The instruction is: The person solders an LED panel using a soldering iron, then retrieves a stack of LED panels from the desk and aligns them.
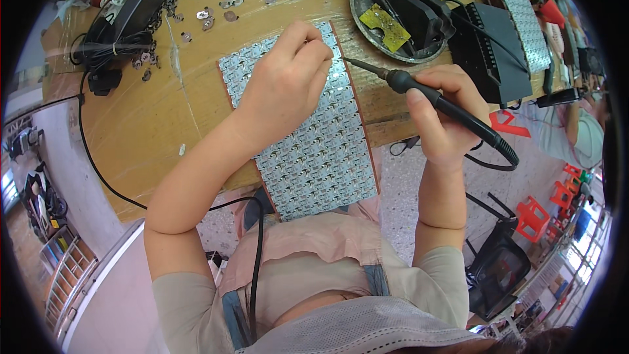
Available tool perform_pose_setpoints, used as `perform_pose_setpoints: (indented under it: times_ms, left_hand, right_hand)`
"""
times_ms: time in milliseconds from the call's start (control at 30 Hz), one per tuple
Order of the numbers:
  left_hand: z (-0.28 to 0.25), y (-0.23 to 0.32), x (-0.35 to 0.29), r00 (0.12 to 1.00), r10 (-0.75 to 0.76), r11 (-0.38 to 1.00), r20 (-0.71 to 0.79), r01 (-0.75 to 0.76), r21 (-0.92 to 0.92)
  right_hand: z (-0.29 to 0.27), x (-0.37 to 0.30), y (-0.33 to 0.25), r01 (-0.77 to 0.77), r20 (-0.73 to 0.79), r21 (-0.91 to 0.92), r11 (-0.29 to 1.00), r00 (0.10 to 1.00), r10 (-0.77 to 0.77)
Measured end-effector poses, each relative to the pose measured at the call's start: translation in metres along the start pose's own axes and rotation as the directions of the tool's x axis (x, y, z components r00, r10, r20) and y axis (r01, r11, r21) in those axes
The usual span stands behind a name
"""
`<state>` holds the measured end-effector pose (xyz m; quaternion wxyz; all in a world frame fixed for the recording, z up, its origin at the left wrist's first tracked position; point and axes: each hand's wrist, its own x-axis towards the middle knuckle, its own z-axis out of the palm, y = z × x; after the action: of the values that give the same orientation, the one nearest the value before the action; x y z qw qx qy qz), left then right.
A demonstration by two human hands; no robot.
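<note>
Workshop surroundings framed a wooden workbench (151, 111), and across its near edge lay a panel of LED circuit boards (314, 151), its lower part overhanging the bench toward the person's lap. The left hand (285, 82) rested on the upper part of the panel with fingers curled and fingertips pinched near the panel's upper right corner; whether they held a fine solder wire could not be told. The right hand (449, 115) was closed around the black handle of a soldering iron (426, 95), whose tip pointed at that same corner, just beside the left fingertips.

Risks judged from this arrangement:
- The hot tip stood very close to the bare fingers; a small slip would likely burn them.
- The overhanging panel could tilt or slide if pressure from the left hand eased, pulling the joint away from the tip.
- A drifting tip could bridge neighbouring pads.

Beyond the panel, a round metal iron stand (400, 13) with a yellow sponge sat near a black box (491, 52). Small metal washers (216, 0) and a coiled black cable (118, 33) lay at the far left.
</note>
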<state>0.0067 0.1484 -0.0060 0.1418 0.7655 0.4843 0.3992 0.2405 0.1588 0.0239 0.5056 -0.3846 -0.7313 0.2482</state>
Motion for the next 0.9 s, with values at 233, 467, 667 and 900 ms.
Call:
perform_pose_setpoints:
  times_ms: [233,467,667,900]
  left_hand:
    - [0.006,-0.0029,-0.0026,1.0,0.016,1.0,0.006,-0.016,-0.008]
    - [0.0079,-0.0039,-0.0024,1.0,0.013,1.0,0.005,-0.013,0.007]
    - [0.0083,-0.0047,-0.0019,1.0,0.023,1.0,0.005,-0.023,0.015]
    - [0.0062,0.0002,-0.0041,1.0,-0.007,0.999,0.026,0.008,-0.048]
  right_hand:
    - [0.0005,-0.0036,0.0016,-0.043,0.009,0.001,0.999,0.999,0.043]
    - [0.0024,-0.0022,0.0006,-0.074,0.013,0.002,0.997,0.997,0.073]
    - [0.0048,0.0007,-0.0001,-0.005,0.023,-0.007,1.0,1.0,0.005]
    - [-0.0049,-0.006,-0.0015,0.0,-0.006,-0.001,1.0,1.0,0.0]
